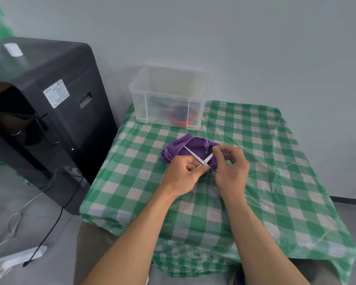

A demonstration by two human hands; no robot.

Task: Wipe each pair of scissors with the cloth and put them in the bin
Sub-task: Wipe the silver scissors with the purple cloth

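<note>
Your left hand (183, 171) was closed in a fist around the handle end of a small pair of silver scissors (203, 162), the handles themselves hidden inside your curled fingers. The blades stood spread in a V, one pointing up and left, the other up and right. Your right hand (232, 169) had its fingers curled, thumb and forefinger pinched together at the tip of the right-pointing blade (whether a fold of cloth lay between fingertips and metal could not be told).

The scissors were held just above the purple cloth (195, 148), which lay bunched on the surface (275, 161) directly behind your hands. The surface carried a green and white checked cover under a clear plastic sheet.

The clear plastic bin (140, 85) sat at the back left corner of the surface, against the wall and well apart from the cloth. Inside it, seen through the front wall, lay an orange-handled pair (181, 116) with dark blades beside it; the count of items in there could not be made out.

Left of the surface stood a black machine (70, 89) bearing a white label (56, 93). On the floor below it lay a white power strip (14, 258), with a black cable (56, 219) running from the machine down towards it.
</note>
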